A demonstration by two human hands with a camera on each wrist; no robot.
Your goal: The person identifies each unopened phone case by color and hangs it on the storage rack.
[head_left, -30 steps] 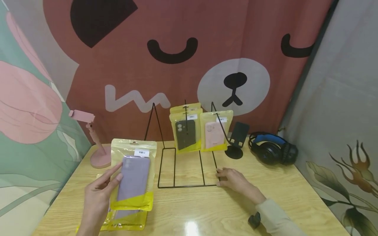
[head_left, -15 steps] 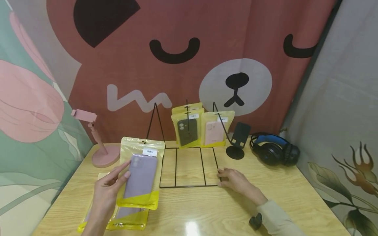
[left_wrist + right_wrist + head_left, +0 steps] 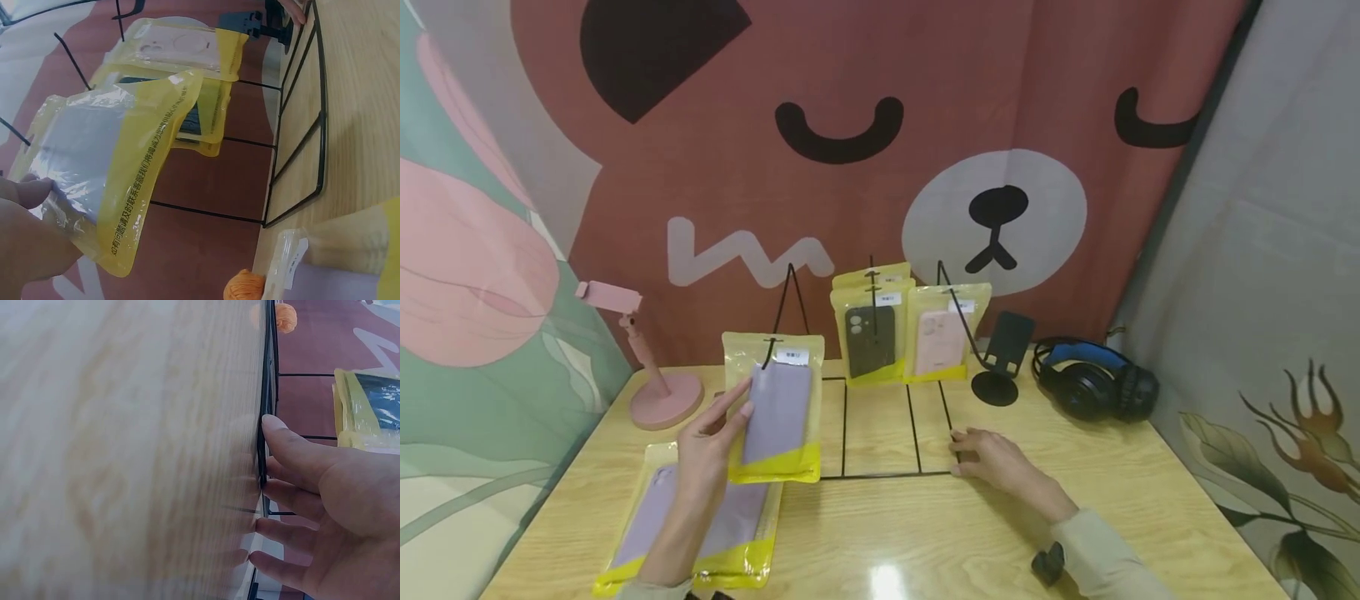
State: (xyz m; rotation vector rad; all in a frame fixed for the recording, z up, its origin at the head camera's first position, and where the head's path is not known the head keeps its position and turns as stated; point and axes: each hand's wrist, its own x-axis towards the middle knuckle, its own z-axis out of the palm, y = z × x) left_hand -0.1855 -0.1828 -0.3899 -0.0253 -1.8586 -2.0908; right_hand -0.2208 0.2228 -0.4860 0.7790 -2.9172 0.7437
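Since a second ago, the packaged purple phone case (image 3: 775, 410) gripped by the left hand (image 3: 709, 446) is raised up to the wire display rack (image 3: 880, 417), whose base corner is pressed by the right hand (image 3: 988, 454), fingers relaxed.

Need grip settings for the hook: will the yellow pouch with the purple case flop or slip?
Yellow pouch probably stays fairly flat: left hand holds it upright by one edge without sagging. Its crinkled glossy film looks slippery. Likely light, pinched by fingertips alone.
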